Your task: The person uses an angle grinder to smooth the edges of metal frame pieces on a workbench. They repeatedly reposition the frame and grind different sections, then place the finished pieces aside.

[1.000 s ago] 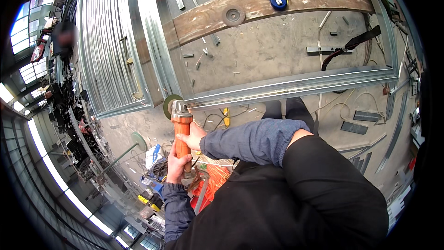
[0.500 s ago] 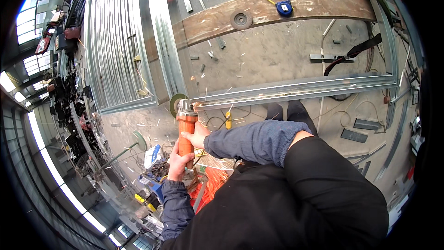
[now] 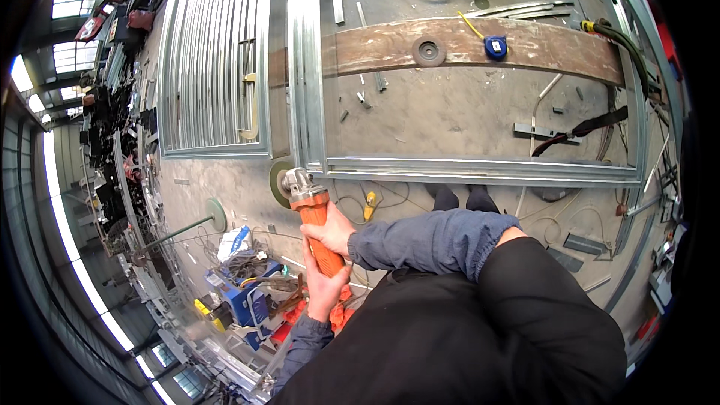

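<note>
Both my hands hold an orange angle grinder (image 3: 319, 221) pointing away from me. My right hand (image 3: 330, 231), on a blue sleeve, grips the body just behind the grey head. My left hand (image 3: 324, 290) grips the rear of the handle. The grinder's disc (image 3: 278, 183) sits beside the near left corner of a galvanised steel frame (image 3: 480, 170) lying on the concrete floor; I cannot tell whether they touch.
A ribbed metal panel (image 3: 210, 67) lies left of the frame. Across the frame rests a wooden plank (image 3: 375, 49) carrying a spare disc (image 3: 428, 51) and a blue tape measure (image 3: 494, 46). Cables, a blue box (image 3: 251, 296) and scrap lie at lower left; my shoes (image 3: 459, 196) stand by the frame.
The view has shifted so the frame and plank appear lower and larger. Both hands keep their grip, and the grinder's disc stays at the frame's corner.
</note>
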The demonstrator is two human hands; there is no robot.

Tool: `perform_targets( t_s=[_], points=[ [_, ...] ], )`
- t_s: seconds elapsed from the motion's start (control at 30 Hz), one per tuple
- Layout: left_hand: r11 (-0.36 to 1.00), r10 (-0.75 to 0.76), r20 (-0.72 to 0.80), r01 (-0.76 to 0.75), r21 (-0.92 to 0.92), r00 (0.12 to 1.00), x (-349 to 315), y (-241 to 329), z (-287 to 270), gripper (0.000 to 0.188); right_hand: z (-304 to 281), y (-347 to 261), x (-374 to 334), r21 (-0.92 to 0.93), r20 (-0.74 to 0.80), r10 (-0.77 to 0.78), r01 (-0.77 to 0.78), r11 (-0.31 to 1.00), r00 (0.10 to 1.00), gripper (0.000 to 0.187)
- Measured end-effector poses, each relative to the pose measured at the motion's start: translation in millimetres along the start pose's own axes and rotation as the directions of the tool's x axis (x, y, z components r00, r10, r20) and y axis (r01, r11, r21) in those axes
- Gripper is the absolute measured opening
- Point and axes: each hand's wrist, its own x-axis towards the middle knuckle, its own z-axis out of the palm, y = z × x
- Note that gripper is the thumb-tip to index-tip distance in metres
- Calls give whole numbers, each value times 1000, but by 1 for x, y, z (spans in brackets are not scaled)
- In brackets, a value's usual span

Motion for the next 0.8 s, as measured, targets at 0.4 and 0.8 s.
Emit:
perform_targets(
  t_s=[0.4,0.8],
  points=[
    [660,291,255,-387,644,922,-32,-60,-25,132,1,-8,-20,-59,83,188,-183,981,979,76],
    [871,-223,200,287,-399,954,80,64,67,84,-70,-113,29,-60,-31,99,-101,993,995,66]
  ],
)
